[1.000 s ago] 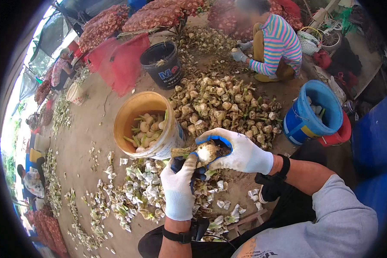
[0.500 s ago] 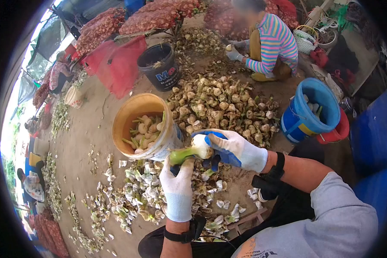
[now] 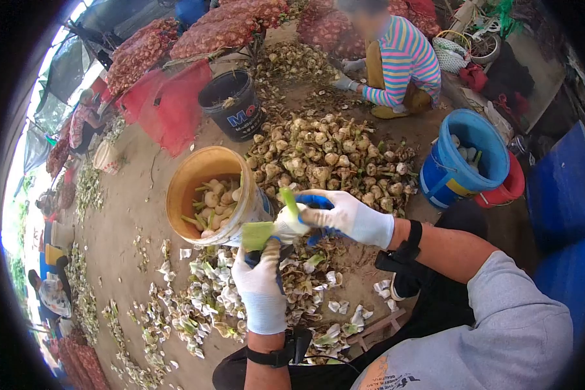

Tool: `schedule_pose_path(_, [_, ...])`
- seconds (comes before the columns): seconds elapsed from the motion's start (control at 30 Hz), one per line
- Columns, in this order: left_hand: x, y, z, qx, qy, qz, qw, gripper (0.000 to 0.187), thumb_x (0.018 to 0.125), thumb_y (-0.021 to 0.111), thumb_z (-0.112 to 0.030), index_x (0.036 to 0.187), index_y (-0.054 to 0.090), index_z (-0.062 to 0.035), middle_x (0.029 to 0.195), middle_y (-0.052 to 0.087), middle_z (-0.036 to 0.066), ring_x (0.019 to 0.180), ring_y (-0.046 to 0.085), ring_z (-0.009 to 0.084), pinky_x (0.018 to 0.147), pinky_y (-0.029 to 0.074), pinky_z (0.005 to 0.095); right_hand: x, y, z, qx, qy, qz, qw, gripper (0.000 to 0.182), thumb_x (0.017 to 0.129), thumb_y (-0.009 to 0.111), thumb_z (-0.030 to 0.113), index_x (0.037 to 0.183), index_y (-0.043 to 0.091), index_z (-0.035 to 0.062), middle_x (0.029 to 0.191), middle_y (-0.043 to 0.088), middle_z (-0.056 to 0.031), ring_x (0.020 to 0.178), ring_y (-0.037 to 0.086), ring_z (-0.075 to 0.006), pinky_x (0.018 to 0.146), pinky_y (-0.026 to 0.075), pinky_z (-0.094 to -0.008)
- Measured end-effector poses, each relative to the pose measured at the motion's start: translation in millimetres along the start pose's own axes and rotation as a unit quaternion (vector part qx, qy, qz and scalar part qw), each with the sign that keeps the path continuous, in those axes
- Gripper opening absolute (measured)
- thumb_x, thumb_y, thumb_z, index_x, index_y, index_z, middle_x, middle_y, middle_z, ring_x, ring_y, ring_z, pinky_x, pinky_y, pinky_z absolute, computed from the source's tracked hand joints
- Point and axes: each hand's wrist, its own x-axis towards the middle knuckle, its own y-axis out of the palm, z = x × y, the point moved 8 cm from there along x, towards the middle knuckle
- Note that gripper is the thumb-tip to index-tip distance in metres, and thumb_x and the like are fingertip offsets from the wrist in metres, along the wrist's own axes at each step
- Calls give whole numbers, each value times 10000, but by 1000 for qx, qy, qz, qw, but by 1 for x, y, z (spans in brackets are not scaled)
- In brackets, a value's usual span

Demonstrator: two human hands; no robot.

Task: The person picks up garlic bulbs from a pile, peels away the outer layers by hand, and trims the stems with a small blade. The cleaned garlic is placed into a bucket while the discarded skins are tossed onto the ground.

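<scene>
**Garlic bulb held level between two gloved hands, its stalk toward the left hand and its round end toward the right.**

A white garlic bulb (image 3: 286, 225) is raised over papery peelings (image 3: 208, 286) on the ground, just beside the lower right rim of a yellow bucket (image 3: 181, 190). Its long axis runs roughly crosswise in the view: the thick green stalk (image 3: 257, 236) points toward the left edge, and the rounded end faces right.

The left hand (image 3: 260, 289) comes up from below and is closed on the stalk, thumb pressed near the neck. The right hand (image 3: 354, 218) reaches in from the right, nearer the rounded end. Its thumb and fingers pinch at the bulb's side, by the base of a green leaf strip (image 3: 288, 201) that stands up at an angle to the stalk. The fingers behind are hidden, so how much of the bulb they hold cannot be told.

Beyond the hands lies a heap of untrimmed garlic (image 3: 318, 153); a blue bucket (image 3: 439, 179) stands to its right.
</scene>
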Motion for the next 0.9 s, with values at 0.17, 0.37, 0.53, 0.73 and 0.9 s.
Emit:
schedule_pose_path(0.17, [-16,21,-11,205,65,30,976,281,964,749,-21,1229,677,40,1088,730,46,934,646,107,867,530,271,-7,0,14,-238,-45,-77,967,515,993,768,245,1415,607,-3,1244,725,-59,1123,643,-107,997,518,-279])
schedule_pose_path(0.37, [10,-39,-15,-22,40,-109,993,252,1003,650,27,1253,644,63,1078,725,108,941,694,157,866,593,299,-9,-5,25,-100,-93,-70,988,462,965,793,172,1373,641,16,1164,739,-56,1054,666,-104,992,535,-295])
schedule_pose_path(0.53, [-4,-27,-29,570,233,-21,788,440,907,691,-21,1334,602,33,1275,663,226,1174,666,331,958,543,441,-17,-3,35,-251,-86,-52,963,677,835,911,196,1421,602,55,1326,711,-58,1207,653,-135,1083,506,-325])
schedule_pose_path(0.73, [-24,5,-39,482,164,64,858,348,884,747,-63,1217,705,26,1090,724,200,999,711,343,921,553,414,-19,23,34,-402,-122,17,907,685,825,912,153,1419,590,44,1329,702,-66,1210,648,-130,1081,503,-325])
schedule_pose_path(0.9, [-33,21,-47,423,223,141,867,274,884,763,-54,1154,751,-13,1002,733,178,924,719,349,832,555,391,-18,38,28,-493,-168,67,851,663,847,859,211,1416,573,26,1330,663,-193,1206,672,-315,1022,534,-398])
